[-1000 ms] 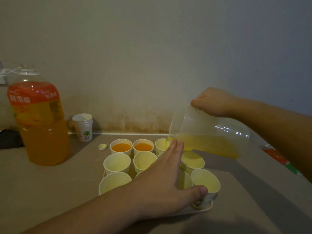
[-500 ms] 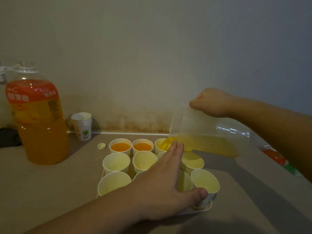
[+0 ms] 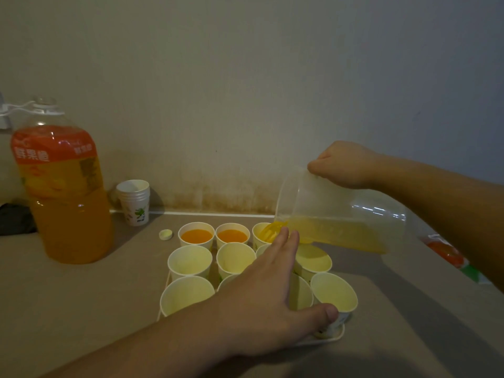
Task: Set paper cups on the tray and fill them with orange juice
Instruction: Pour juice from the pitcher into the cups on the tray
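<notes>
Beige matte counter (image 3: 68, 309): left hand (image 3: 261, 304) flat, fingers straight, over paper cups (image 3: 188, 296) on white tray (image 3: 331, 334). Two far cups (image 3: 196, 236) w/ orange juice. Right hand (image 3: 346, 165) grips tilted clear pitcher (image 3: 338, 214), pouring into third cup (image 3: 263, 231). Big juice bottle (image 3: 62, 186) far left.

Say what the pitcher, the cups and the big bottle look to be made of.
Pitcher: clear, slightly frosted plastic, by the look; juice and wall show through it.
Cups: likely paper, matte pale inside, thin rolled rims.
Bottle: clear glossy plastic, probably; highlights on its shoulder, juice visible, an orange printed label wrapped around it.
</notes>
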A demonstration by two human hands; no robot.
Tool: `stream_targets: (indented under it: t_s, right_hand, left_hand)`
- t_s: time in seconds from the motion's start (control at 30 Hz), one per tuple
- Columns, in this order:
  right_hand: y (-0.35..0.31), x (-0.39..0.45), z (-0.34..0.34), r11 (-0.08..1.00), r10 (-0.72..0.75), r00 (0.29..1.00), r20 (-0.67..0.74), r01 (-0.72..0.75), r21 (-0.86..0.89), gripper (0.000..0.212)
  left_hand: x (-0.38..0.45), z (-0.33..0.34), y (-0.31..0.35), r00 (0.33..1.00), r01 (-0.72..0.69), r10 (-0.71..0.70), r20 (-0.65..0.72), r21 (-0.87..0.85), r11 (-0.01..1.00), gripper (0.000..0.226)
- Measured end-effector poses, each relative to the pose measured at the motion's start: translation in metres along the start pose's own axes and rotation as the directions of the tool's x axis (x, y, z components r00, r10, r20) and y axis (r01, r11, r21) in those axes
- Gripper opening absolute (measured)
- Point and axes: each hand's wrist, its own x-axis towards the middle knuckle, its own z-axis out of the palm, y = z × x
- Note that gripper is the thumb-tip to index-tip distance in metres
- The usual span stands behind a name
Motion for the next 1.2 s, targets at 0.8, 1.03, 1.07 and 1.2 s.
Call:
stream_targets:
  t_s: [0.8, 1.03, 1.07, 1.2]
  right_hand:
    - [0.0024, 0.0014, 0.0024, 0.998, 0.010, 1.000, -0.029, -0.008, 0.058, 0.045]
    - [0.0030, 0.0051, 0.0022, 0.998, -0.013, 1.000, -0.026, 0.014, 0.055, 0.045]
    - [0.0035, 0.0054, 0.0026, 0.998, -0.012, 1.000, -0.027, 0.014, 0.063, 0.045]
    - [0.0035, 0.0050, 0.0028, 0.998, -0.008, 1.000, -0.026, 0.009, 0.067, 0.045]
  left_hand:
    - [0.0021, 0.0037, 0.0020, 1.000, -0.006, 0.006, 0.009, 0.017, 1.000, 0.115]
    - [0.0018, 0.0035, 0.0025, 1.000, 0.000, 0.000, 0.016, 0.020, 1.000, 0.115]
    - [0.0021, 0.0036, 0.0022, 1.000, -0.001, 0.001, 0.017, 0.021, 1.000, 0.116]
    - [0.0032, 0.0032, 0.0013, 1.000, 0.005, -0.006, 0.022, 0.027, 1.000, 0.115]
